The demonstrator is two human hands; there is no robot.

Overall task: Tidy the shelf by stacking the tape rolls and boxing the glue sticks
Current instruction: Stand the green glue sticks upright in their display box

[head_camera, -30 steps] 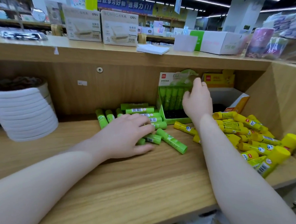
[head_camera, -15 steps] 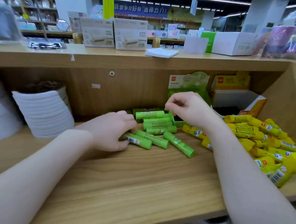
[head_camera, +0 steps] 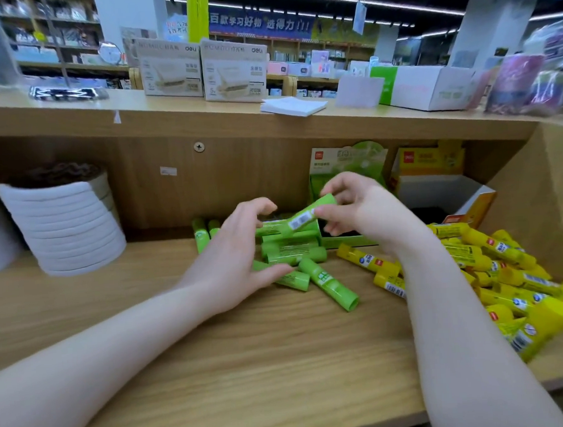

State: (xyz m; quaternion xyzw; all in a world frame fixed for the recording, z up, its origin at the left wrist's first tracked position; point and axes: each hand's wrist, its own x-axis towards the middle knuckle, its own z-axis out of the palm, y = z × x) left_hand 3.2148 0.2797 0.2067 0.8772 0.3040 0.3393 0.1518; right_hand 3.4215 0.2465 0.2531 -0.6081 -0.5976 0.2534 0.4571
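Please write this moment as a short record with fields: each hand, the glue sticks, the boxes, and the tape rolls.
right hand: pinches one green glue stick, lifted above the pile
left hand: fingers curled over the loose green glue sticks, holding nothing that I can see
loose green glue sticks: lie on the wooden shelf, before the green box
yellow glue sticks: heaped at the right, none in the yellow box
tape rolls: white, stacked at the left
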